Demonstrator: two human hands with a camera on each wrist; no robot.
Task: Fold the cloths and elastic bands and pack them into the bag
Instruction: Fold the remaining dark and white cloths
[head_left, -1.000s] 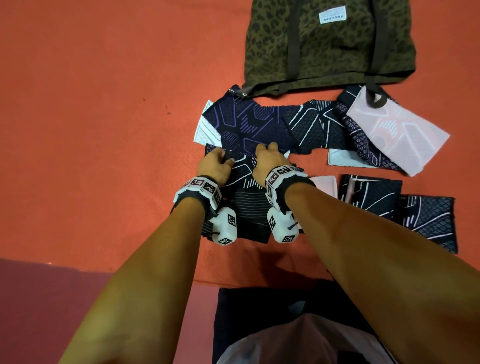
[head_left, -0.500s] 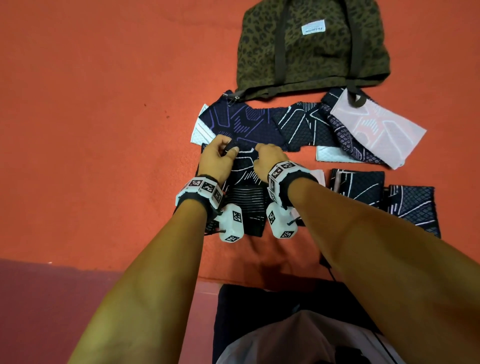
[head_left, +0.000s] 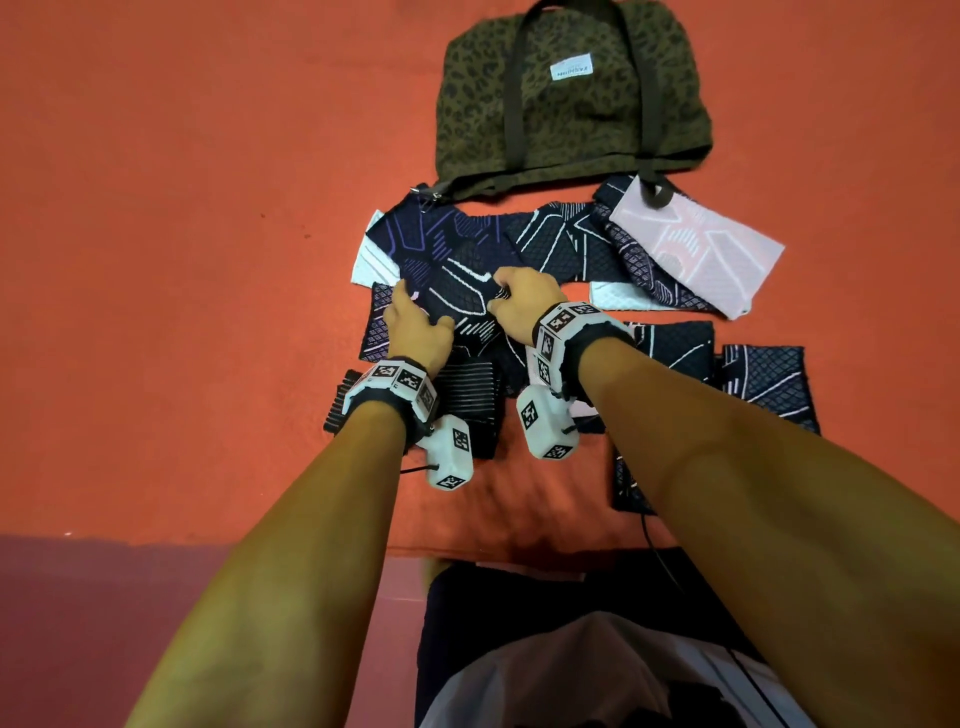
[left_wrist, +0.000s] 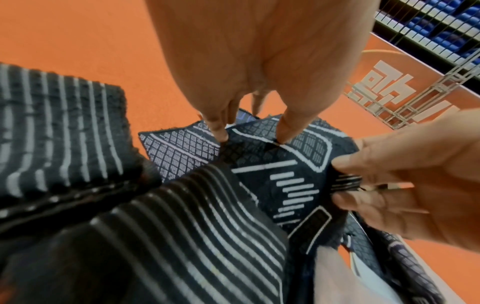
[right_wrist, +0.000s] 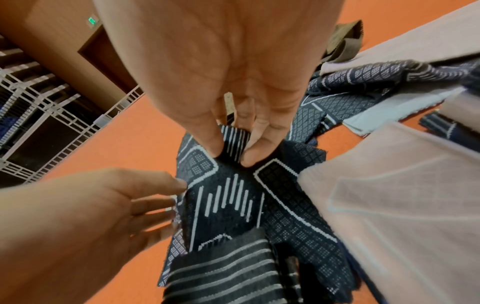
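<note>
Early days — bag lying flat beyond the pile, nothing visibly packed. Right hand pinching a striped band over the dark cloth; left hand fingers straight, pressing it. Two folded cloths at right — other loose cloths unfolded.

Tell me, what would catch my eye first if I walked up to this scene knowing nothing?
Probably the bright orange floor, with dark patterned cloths scattered across its middle. Just beyond them lies a leopard-print bag, olive with dark straps. In front, two bare arms reach in: the right hand pinches a corner of the striped band, while the left hand presses its fingertips on the cloth beside it.
</note>
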